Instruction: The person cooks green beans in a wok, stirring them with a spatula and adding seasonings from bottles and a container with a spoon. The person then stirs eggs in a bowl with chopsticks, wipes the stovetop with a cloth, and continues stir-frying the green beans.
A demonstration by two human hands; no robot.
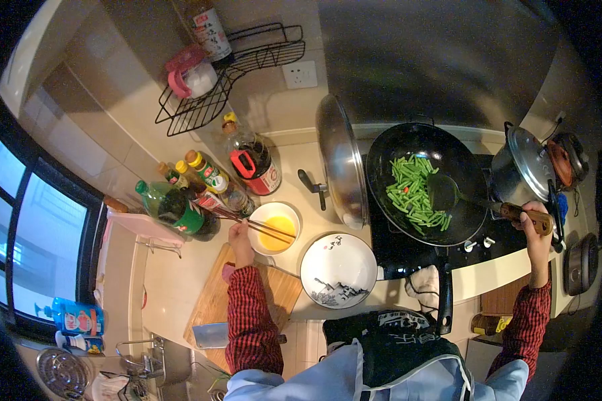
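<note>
My right hand (534, 224) is wrapped round the wooden handle of a spatula (475, 201). The spatula's dark blade lies among cut green beans (411, 190) in a black wok (471, 160) on the stove, with a small red bit among the beans. At the near left edge of a white bowl (272, 249), my left hand (240, 242) has its fingers closed on a pair of chopsticks (264, 230). The chopsticks slant across the bowl, which holds yellow beaten egg (281, 226). Part of the left fingers is hidden.
A patterned white plate (338, 264) sits beside the bowl. A wok lid (344, 167) stands on edge left of the wok. Left of these are a cutting board (274, 291), a cleaver (211, 335) and several sauce bottles (254, 160). A steel pot (525, 164) stands at right.
</note>
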